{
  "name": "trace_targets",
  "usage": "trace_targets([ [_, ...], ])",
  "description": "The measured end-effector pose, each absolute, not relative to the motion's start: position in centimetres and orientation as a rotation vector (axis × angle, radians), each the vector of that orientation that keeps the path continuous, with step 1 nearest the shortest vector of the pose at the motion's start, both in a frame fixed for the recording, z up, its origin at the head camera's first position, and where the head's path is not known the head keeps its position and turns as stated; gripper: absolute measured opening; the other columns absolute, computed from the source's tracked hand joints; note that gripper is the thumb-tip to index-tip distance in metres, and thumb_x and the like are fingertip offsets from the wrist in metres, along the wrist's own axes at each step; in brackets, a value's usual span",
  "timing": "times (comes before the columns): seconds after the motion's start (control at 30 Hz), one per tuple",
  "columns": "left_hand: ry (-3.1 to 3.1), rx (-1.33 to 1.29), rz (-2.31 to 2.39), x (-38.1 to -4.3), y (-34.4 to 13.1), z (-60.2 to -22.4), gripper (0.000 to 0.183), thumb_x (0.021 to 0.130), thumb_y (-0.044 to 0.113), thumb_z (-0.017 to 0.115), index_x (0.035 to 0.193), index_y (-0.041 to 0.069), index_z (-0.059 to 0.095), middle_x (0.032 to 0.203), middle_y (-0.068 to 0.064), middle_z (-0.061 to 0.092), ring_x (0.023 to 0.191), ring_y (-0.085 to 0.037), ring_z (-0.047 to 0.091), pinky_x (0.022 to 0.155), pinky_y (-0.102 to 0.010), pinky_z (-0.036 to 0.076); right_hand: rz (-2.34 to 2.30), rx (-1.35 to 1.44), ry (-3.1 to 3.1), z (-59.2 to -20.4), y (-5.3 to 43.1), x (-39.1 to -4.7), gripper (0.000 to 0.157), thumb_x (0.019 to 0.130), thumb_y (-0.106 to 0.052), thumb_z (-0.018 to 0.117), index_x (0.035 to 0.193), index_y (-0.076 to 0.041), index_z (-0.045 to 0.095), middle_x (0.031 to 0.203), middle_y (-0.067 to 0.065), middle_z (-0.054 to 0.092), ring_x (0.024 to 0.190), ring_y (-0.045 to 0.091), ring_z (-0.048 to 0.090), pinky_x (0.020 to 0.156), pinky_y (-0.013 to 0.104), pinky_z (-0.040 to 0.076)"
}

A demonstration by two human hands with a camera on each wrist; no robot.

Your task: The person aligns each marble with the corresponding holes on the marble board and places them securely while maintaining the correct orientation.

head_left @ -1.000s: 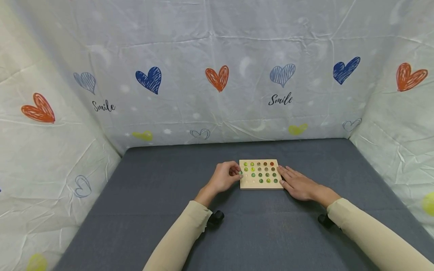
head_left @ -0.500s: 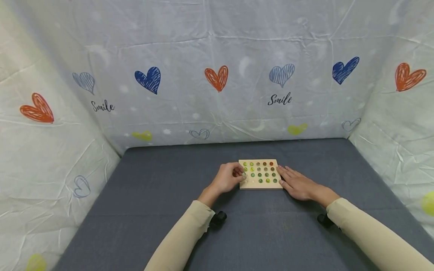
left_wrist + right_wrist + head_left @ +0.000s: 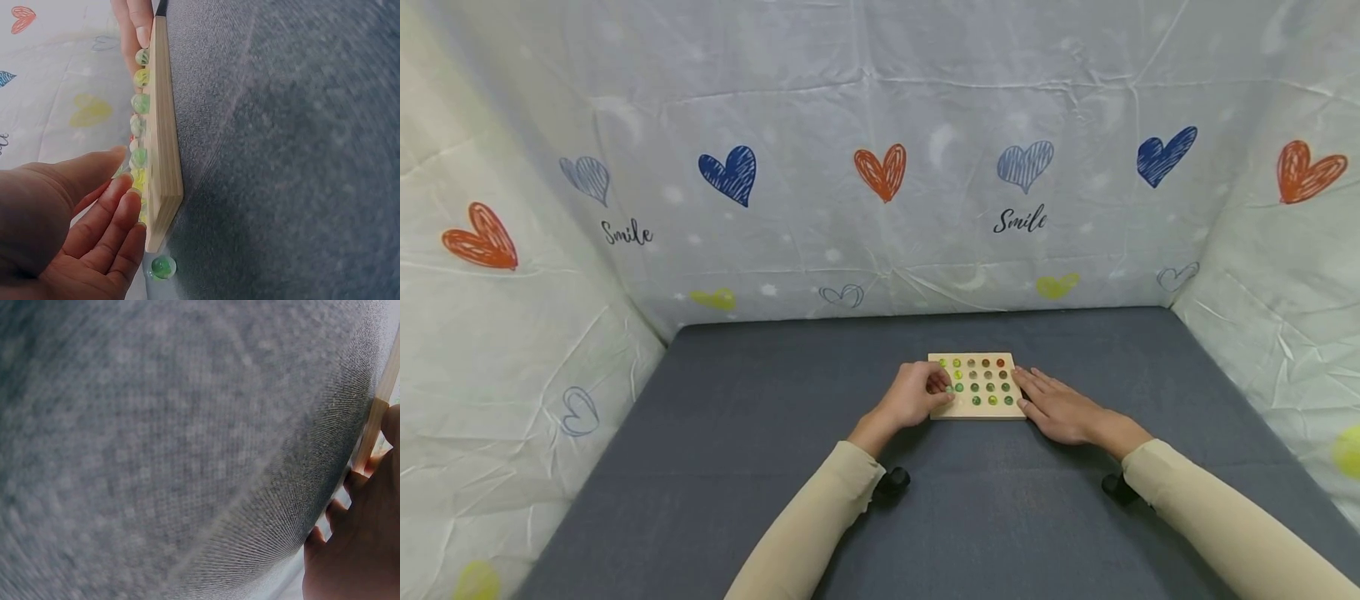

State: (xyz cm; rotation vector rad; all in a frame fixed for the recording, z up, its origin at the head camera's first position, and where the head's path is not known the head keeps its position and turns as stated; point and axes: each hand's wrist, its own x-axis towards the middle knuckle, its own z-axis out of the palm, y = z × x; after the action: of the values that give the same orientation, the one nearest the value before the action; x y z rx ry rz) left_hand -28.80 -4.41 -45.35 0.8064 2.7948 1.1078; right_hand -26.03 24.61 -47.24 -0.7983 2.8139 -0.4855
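Note:
A pale wooden board [image 3: 967, 410] lies on the table, with rows of glass marbles [image 3: 992, 401] in yellow, green, amber and red set in its hollows. Over its left part, my left hand [image 3: 912, 395] pinches a greenish marble [image 3: 120, 170] between thumb and index finger, mostly hidden by the fingertips. The other left fingers are loosely bent close beside the board's marbles in the left wrist view. My right hand [image 3: 1060, 408] lies at the board's right edge with its fingers extended, thumb at the near corner. In the right wrist view those fingers touch the board's edge [image 3: 374, 431].
Just beyond the board's left end, a loose green marble [image 3: 164, 267] sits on the table in the left wrist view. Dark grey cloth covers the table [image 3: 760, 433]. A white curtain [image 3: 925, 242] printed with hearts hangs around its back and sides.
My left hand has moved right, from the board's left edge to over its left part, carrying the pinched marble. The right hand has stayed at the right edge.

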Motion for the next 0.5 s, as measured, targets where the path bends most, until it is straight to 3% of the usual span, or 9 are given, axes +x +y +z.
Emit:
trace_targets([
  [0.27,2.778,0.788,1.084,-28.62,-3.99,-45.61,0.012,0.092,0.009,0.078,0.101,0.003,0.072,0.088,-0.002,0.067,0.078,-0.011,0.061,0.073,-0.026,0.051,-0.48,-0.768,2.821,-47.83,24.62,-26.33,0.061,0.113,-0.031,0.035,0.162,0.0,0.017,0.168,0.021,0.015,0.154,0.044,0.013,0.122,0.059,0.015],
  [0.5,2.775,0.804,1.066,-28.45,-3.77,-45.69,0.011,0.093,0.01,0.077,0.101,0.003,0.073,0.087,-0.002,0.067,0.076,-0.011,0.06,0.071,-0.027,0.051,-0.483,-0.782,2.809,-47.58,24.65,-26.09,0.063,0.113,-0.037,0.032,0.162,0.0,0.016,0.168,0.021,0.015,0.154,0.044,0.012,0.122,0.059,0.014],
])
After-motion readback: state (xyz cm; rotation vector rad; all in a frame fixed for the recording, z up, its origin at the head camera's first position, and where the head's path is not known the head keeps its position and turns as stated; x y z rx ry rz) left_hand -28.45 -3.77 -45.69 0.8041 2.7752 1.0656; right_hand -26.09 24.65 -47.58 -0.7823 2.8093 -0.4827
